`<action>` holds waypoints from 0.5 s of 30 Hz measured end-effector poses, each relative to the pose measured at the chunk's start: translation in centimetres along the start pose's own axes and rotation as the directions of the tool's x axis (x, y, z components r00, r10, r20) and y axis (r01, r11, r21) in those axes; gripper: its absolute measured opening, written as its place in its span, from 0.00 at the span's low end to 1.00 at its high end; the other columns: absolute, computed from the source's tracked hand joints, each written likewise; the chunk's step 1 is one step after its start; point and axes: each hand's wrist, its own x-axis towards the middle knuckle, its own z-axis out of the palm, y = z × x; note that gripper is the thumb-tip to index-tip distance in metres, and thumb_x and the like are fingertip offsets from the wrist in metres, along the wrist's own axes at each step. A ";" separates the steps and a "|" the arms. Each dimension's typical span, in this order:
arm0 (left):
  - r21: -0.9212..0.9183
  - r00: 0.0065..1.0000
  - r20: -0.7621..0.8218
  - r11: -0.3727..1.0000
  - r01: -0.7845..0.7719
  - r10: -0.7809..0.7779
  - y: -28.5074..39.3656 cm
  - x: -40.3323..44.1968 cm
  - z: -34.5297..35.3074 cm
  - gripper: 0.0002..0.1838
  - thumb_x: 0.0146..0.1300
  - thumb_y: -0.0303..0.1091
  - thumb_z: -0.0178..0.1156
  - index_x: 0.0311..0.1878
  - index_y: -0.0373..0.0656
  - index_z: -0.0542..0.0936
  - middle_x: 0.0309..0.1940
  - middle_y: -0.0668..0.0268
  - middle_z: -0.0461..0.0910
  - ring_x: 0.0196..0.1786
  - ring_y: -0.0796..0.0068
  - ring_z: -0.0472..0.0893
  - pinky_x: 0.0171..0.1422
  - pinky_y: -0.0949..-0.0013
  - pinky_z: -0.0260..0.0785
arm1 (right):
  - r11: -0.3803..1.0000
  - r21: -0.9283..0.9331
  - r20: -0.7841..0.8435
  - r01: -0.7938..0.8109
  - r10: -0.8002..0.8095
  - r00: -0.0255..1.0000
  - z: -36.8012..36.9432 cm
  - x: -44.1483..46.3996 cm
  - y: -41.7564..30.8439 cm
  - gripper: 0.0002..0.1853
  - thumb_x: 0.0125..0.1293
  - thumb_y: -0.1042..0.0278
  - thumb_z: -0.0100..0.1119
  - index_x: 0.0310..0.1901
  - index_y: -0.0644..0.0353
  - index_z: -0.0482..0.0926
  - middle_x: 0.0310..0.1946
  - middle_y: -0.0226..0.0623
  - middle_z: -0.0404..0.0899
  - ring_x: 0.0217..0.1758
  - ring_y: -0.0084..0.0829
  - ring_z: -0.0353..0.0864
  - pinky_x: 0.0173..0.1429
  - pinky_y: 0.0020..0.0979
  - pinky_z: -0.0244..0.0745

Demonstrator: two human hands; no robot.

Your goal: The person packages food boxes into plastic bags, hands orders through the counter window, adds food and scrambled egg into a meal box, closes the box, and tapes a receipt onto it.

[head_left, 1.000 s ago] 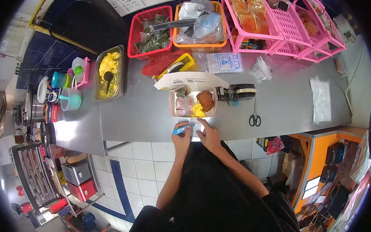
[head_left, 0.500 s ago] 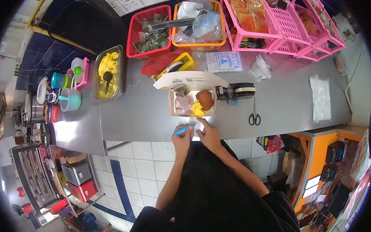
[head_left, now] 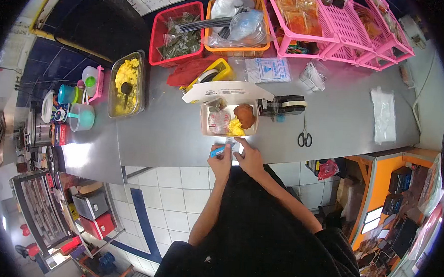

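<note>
My left hand (head_left: 220, 161) is closed around a slim blue object (head_left: 217, 151), perhaps a pen or marker; its exact kind is too small to tell. Between my hands a small white paper slip (head_left: 230, 140) lies against the front of an open cardboard food box (head_left: 207, 133). My right hand (head_left: 250, 160) is beside it, index finger stretched to the box's front edge and thumb apart. Inside the box are a wrapped white bundle (head_left: 219, 122), yellow scrambled egg (head_left: 236, 127), a brown fried piece (head_left: 245, 115) and a small packet (head_left: 215, 106). The lid (head_left: 224, 92) stands raised behind.
Right of the box are a tape dispenser (head_left: 283, 105) and black scissors (head_left: 305, 138). A tray of egg (head_left: 126, 83) stands left. Behind are a red basket (head_left: 176, 61), an orange basket (head_left: 236, 51) and pink racks (head_left: 332, 41). Plastic bags (head_left: 383, 117) lie far right.
My left hand has shifted slightly up with the blue object, which now shows less. Less of the paper slip is visible. The view has tilted a little; the box contents look the same.
</note>
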 end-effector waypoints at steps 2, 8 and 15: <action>-0.041 1.000 0.008 0.999 0.017 -0.017 0.5 -0.1 0.1 0.12 0.66 0.33 0.68 0.33 0.39 0.75 0.19 0.74 0.74 0.21 0.89 0.71 0.23 0.81 0.59 | 1.000 0.000 0.008 -0.004 0.004 1.000 0.1 0.0 0.1 0.30 0.58 0.66 0.69 0.64 0.44 0.74 0.16 0.37 0.77 0.21 0.42 0.80 0.32 0.44 0.76; -0.084 0.998 0.016 0.994 0.064 -0.063 0.6 -0.2 0.2 0.12 0.67 0.33 0.68 0.33 0.39 0.75 0.19 0.73 0.75 0.21 0.89 0.71 0.23 0.80 0.60 | 0.998 -0.056 -0.006 0.023 -0.023 1.000 0.0 0.0 -0.1 0.29 0.58 0.66 0.68 0.63 0.44 0.74 0.16 0.35 0.75 0.20 0.40 0.79 0.33 0.43 0.75; -0.013 1.000 -0.021 1.000 -0.003 0.003 0.7 0.1 -0.2 0.11 0.67 0.33 0.67 0.34 0.38 0.76 0.22 0.71 0.77 0.23 0.88 0.73 0.24 0.81 0.61 | 0.998 -0.038 -0.024 0.049 -0.050 0.998 0.2 0.0 0.2 0.29 0.58 0.66 0.69 0.64 0.45 0.74 0.15 0.36 0.76 0.20 0.40 0.79 0.32 0.43 0.75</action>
